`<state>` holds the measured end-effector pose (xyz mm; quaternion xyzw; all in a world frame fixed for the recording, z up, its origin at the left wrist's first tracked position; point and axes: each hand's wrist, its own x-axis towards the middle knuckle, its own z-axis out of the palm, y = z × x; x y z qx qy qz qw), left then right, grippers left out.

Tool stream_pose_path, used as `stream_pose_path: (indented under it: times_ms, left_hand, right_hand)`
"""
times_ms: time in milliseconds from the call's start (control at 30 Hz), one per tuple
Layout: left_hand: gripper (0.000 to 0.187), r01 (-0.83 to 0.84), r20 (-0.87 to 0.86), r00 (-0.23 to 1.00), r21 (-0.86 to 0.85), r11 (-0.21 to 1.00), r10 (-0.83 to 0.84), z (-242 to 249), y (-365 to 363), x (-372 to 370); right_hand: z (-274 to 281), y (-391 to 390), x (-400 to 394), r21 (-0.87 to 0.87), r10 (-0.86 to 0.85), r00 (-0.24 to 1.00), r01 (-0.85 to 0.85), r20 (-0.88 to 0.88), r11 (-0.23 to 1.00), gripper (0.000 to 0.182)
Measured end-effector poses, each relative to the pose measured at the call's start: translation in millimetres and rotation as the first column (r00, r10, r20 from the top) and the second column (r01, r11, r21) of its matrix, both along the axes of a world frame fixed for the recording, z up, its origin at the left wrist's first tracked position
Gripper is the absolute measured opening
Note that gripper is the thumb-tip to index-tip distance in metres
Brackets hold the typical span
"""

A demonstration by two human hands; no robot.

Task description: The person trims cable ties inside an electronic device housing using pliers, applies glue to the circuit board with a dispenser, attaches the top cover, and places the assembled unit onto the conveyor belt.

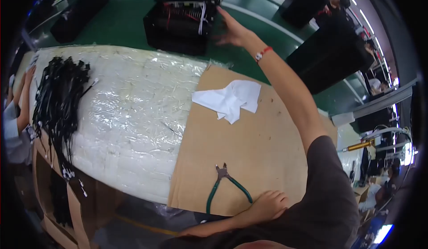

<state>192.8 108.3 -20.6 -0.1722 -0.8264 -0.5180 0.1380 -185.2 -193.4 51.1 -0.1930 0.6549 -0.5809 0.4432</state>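
My right hand point(234, 31) reaches out over the green conveyor, fingers spread. One fingertip is right at the side of a black box-shaped case point(176, 37), open on top. Red and white wires and rows of small parts show inside it. Near my body, my left hand point(269, 204) rests at the front edge of a cardboard sheet point(249, 146), its fingers curled in with nothing seen in them. Just left of it lie cutting pliers point(223, 173) with spread green handles. A crumpled white cloth point(234, 98) lies farther up the cardboard.
Plastic film covers the white table point(129, 111). A bundle of black cables point(60, 93) lies at its left end, above an open carton point(76, 204). Another person's arm point(22, 93) is at the left edge. More black cases point(332, 48) stand on the conveyor point(256, 66).
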Motion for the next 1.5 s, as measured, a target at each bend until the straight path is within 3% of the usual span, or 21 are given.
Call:
stream_pose_path:
  times_ms: [133,200,267,333,467,567,700,767,833,867,933,967,1000,1033,1100,1133,1200,1267,1367,1467,1500]
  left_hand:
    - [0.013,-0.018,-0.067,0.998,0.001,1.0,0.018,-9.9,10.7,1.5]
    - [0.01,0.098,0.016,0.995,-0.095,0.991,-0.097,-9.6,13.5,3.5]
    - [0.011,0.172,0.042,0.985,-0.131,0.976,-0.168,-9.5,12.2,3.3]
    - [0.015,0.173,0.076,0.982,-0.023,0.985,-0.171,-8.5,8.4,1.6]
    - [0.021,0.227,0.129,0.967,-0.052,0.972,-0.219,-5.9,4.8,-2.9]
    - [0.021,0.191,0.085,0.979,-0.041,0.981,-0.187,-4.0,3.9,-4.3]
    - [0.029,0.053,0.098,0.993,0.099,0.994,-0.063,6.8,4.1,-6.8]
    - [0.032,0.024,0.052,0.998,0.111,0.993,-0.03,17.0,-1.2,1.4]
    - [0.035,-0.08,0.114,0.993,0.331,0.94,0.044,23.9,-3.1,10.8]
    - [0.038,-0.176,0.011,0.984,0.259,0.95,0.18,31.6,-9.0,17.5]
    - [0.051,-0.427,-0.236,0.843,0.25,0.869,0.483,36.3,-30.1,31.7]
    - [0.061,-0.681,-0.199,0.679,0.19,0.707,0.707,58.9,-43.9,32.7]
    - [0.061,-0.84,-0.233,0.396,0.299,0.453,0.888,82.8,-51.8,18.8]
    - [0.063,-0.935,-0.339,0.192,0.221,0.276,0.921,95.0,-72.0,10.5]
    - [0.074,-0.972,-0.201,0.104,0.186,0.142,0.974,122.8,-85.5,14.0]
    - [0.074,-0.969,-0.224,0.11,0.191,0.154,0.968,124.4,-87.4,14.7]
    - [0.08,-0.955,-0.209,0.279,-0.162,0.248,0.937,122.5,-85.6,14.0]
    - [0.078,-0.885,-0.099,0.453,0.068,0.46,0.886,124.5,-45.4,21.4]
    - [0.074,-0.81,-0.039,0.576,0.105,0.577,0.816,114.7,-5.1,30.7]
    - [0.074,-0.708,-0.1,0.684,0.151,0.69,0.723,84.0,4.8,20.7]
    - [0.077,-0.679,-0.069,0.726,0.088,0.729,0.684,77.1,3.3,18.2]
  right_hand:
    - [3.2,-0.6,25.0,-0.041,0.173,0.984,-0.174,-0.033,0.984,0.09]
    - [2.4,-1.6,27.1,-0.029,-0.011,1.0,0.012,0.029,1.0,0.062]
    - [-19.2,1.1,10.0,-0.167,0.095,0.995,-0.099,-0.028,0.981,0.056]
    - [-29.2,0.1,1.1,-0.222,0.038,0.999,-0.032,0.021,0.975,0.039]
    - [-35.0,16.5,-6.5,-0.265,0.003,0.996,0.022,0.094,0.964,0.049]
    - [-32.0,37.6,-1.2,-0.329,-0.132,0.953,0.221,0.274,0.918,0.031]
    - [-4.5,77.9,-11.8,-0.351,-0.049,0.993,0.084,0.107,0.933,0.029]
    - [14.6,101.0,-2.8,-0.34,-0.12,0.989,0.144,0.09,0.929,0.029]
    - [39.7,132.8,13.6,-0.316,-0.209,0.977,0.211,0.04,0.925,0.025]
    - [49.9,149.9,20.8,-0.318,-0.166,0.982,0.185,0.084,0.93,0.024]
    - [66.6,187.8,43.3,-0.317,-0.108,0.983,0.151,0.149,0.936,0.022]
    - [74.0,207.2,60.6,-0.31,-0.106,0.979,0.156,0.173,0.938,0.022]
    - [79.3,226.9,79.5,-0.307,-0.101,0.976,0.159,0.195,0.938,0.022]
    - [79.3,245.4,96.2,-0.321,-0.11,0.966,0.184,0.235,0.929,0.022]
    - [70.4,284.6,126.7,-0.343,-0.118,0.96,0.203,0.252,0.917,0.022]
    - [66.3,306.3,143.2,-0.349,-0.122,0.959,0.208,0.255,0.914,0.021]
    - [52.5,348.2,172.0,-0.297,-0.092,0.956,0.177,0.278,0.938,0.024]
    - [43.1,395.4,202.4,-0.293,-0.123,0.939,0.222,0.32,0.93,0.023]
    - [20.4,441.7,227.2,-0.233,-0.132,0.893,0.252,0.43,0.939,0.021]
    - [30.8,476.8,234.4,-0.163,-0.366,0.92,0.385,0.137,0.908,0.021]
    - [27.3,484.5,232.1,-0.153,-0.394,0.908,0.414,0.143,0.897,0.022]
